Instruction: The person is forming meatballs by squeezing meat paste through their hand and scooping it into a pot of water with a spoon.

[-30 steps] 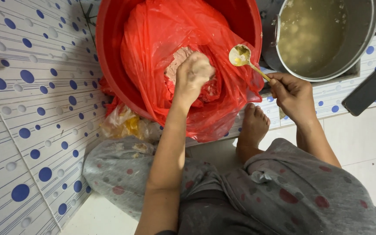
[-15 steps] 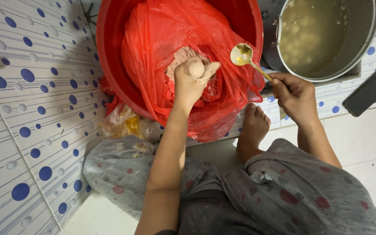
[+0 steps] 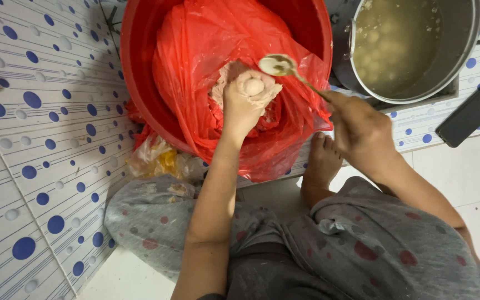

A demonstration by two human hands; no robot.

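My left hand is closed around pink meat paste and squeezes a round ball of it out between thumb and forefinger. It hovers over a red plastic bag of the same paste, which lines a red tub. My right hand grips a metal spoon, whose bowl sits just right of the ball, almost touching it. A steel pot of cloudy broth with floating balls stands to the right.
A dark phone lies on the dotted tile beside the pot. A crumpled clear bag with yellow contents sits below the tub. A blue-dotted tiled wall fills the left. My bare foot and grey-clad knees are below.
My left hand has squeezed a ball of paste up out of its fist. The spoon in my right hand has moved left, close to the ball.
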